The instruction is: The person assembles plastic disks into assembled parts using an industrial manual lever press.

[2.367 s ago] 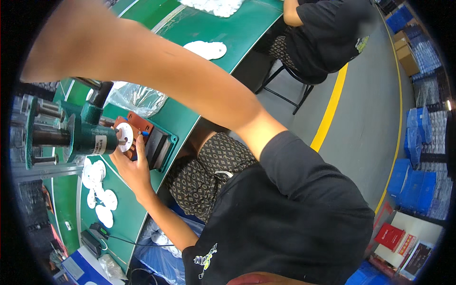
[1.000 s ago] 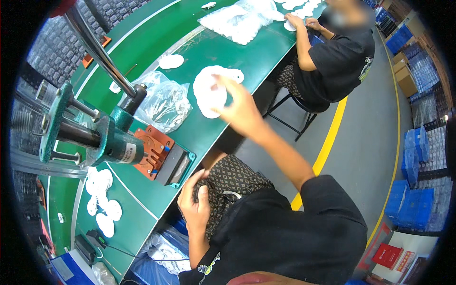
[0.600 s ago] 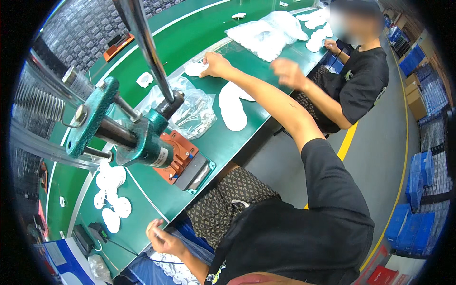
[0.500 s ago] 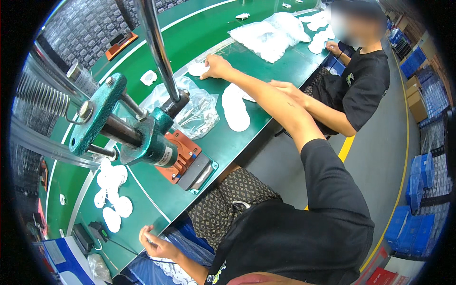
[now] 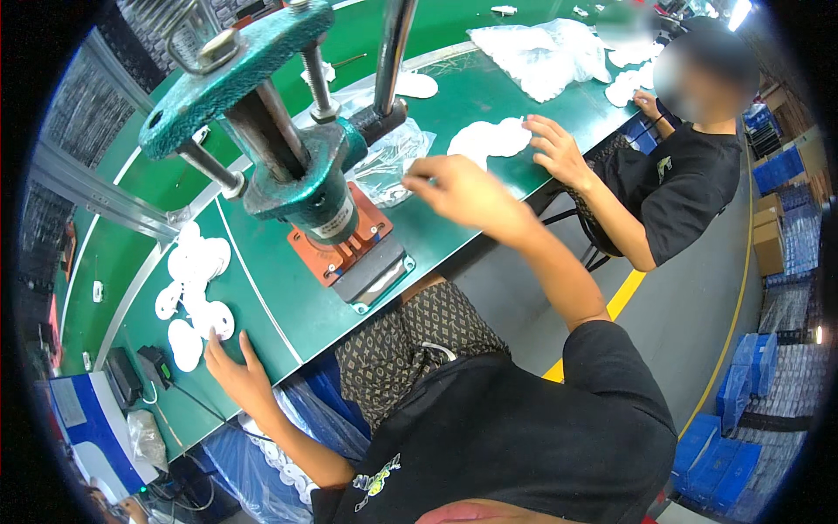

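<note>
My left hand (image 5: 237,375) is open, fingers stretched out, with its fingertips at the edge of a white round disc (image 5: 214,321). That disc belongs to a loose group of white discs (image 5: 196,259) on the left of the green table. My right hand (image 5: 467,196) hovers beyond the press base, close to a clear plastic bag (image 5: 393,157). Its fingers are curled in a pinch; whatever lies between them cannot be made out. Between my hands stands a green hand press (image 5: 301,188) over an orange block (image 5: 319,255). Another white disc (image 5: 417,85) lies past the bag.
On the right a co-worker sits, one hand (image 5: 563,155) raised near overlapping white discs (image 5: 489,140). A full plastic bag (image 5: 541,57) lies farther back. Black adapters (image 5: 155,367) with a cable are at the left. A blue-lined bin (image 5: 262,458) of white parts stands below the table edge.
My right hand has drawn back from the far white disc, which stays on the table. My left hand has reached forward to the disc group. The view has shifted.
</note>
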### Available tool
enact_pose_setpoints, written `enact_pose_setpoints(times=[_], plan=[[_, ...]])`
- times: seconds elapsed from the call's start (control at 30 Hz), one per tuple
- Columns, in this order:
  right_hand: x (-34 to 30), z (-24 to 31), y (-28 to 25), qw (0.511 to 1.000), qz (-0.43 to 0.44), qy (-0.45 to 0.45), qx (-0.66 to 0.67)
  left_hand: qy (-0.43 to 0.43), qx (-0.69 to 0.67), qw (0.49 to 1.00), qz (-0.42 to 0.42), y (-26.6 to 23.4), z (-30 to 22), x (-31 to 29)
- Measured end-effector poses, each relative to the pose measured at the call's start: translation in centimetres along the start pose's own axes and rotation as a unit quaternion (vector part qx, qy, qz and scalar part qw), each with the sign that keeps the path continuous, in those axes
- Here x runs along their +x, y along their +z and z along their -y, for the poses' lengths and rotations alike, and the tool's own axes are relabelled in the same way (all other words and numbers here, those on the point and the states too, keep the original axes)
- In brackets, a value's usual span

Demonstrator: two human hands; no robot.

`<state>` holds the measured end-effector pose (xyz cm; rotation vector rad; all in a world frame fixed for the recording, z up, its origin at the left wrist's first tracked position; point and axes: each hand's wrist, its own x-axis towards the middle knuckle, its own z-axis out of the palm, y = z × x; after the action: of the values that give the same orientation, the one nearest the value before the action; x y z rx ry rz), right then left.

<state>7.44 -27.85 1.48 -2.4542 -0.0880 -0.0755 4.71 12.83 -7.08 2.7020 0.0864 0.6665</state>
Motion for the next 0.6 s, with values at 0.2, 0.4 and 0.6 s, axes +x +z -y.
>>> enact_pose_setpoints(times=[0.2,0.4,0.6], plan=[[6.6,-3.3,9.9,0.936,-0.217,-0.162,-0.223,0.045,0.065,0.996,-0.04,0.5,0.3,1.4],[8.1,-3.7,8.9,0.93,-0.156,-0.184,-0.277,-0.011,0.013,0.998,-0.068,0.2,0.0,1.2],[8.9,-6.3,8.4,0.938,-0.192,-0.236,-0.169,-0.178,-0.409,0.883,-0.147,1.1,-2.1,1.3]])
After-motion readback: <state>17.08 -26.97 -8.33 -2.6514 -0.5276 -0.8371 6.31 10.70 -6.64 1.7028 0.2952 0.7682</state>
